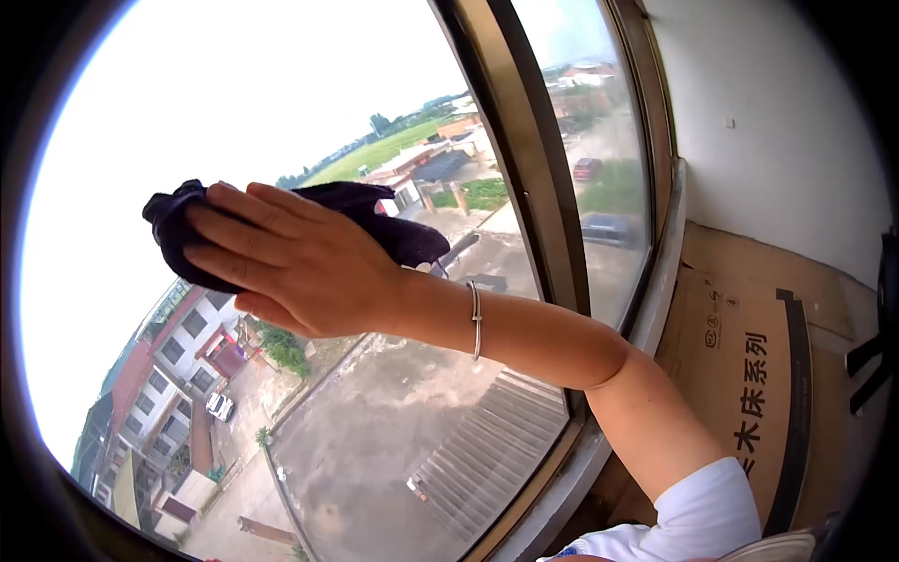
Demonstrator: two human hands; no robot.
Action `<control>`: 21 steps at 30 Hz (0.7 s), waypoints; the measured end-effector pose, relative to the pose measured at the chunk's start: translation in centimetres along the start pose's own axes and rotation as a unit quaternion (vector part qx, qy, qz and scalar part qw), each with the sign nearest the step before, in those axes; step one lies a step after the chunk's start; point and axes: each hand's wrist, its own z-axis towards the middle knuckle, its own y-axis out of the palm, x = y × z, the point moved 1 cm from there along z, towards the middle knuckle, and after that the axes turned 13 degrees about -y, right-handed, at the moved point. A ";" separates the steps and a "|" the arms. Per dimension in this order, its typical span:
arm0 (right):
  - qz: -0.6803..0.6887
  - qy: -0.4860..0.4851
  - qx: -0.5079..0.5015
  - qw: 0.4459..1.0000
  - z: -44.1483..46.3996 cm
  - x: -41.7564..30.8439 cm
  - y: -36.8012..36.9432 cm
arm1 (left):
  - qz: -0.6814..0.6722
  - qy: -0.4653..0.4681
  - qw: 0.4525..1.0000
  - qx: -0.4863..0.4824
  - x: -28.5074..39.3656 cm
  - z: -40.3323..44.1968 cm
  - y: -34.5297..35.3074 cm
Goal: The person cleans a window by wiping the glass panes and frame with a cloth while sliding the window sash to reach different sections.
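Note:
My right hand (pixel 290 253) reaches across from the lower right, its back toward me and its fingers pointing left. Under its palm and fingers is a bunched dark purple cloth (pixel 412 239), held up at the window glass (pixel 393 393). The cloth sticks out beyond the fingertips on the left and above the wrist on the right. My fingers lie close together over it, with the thumb lowest. A thin silver bracelet (pixel 476 323) circles the wrist, and a white sleeve (pixel 707 510) covers the upper arm. My left hand is out of view.
A brown metal window frame (pixel 529 140) divides this pane from a second pane (pixel 599 159) on the right. Along the bottom runs a grey sill (pixel 552 515). Flattened cardboard (pixel 721 393) with printed characters lies right of the sill, beside a white wall (pixel 768 122).

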 end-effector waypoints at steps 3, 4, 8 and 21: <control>0.048 -0.098 0.079 0.991 5.0 -4.6 5.2 | -0.021 0.030 0.999 0.014 -0.4 -0.1 -0.1; 0.071 -0.115 0.102 0.985 6.4 -5.2 6.4 | -0.039 0.033 0.999 0.018 -0.8 0.0 -0.1; 0.038 -0.129 0.137 0.981 11.5 -1.6 6.8 | -0.017 0.024 1.000 -0.010 -1.7 -0.1 -0.4; -0.167 0.117 0.028 0.979 1.4 26.0 -3.7 | -0.004 0.012 1.000 -0.014 -2.5 -0.7 0.9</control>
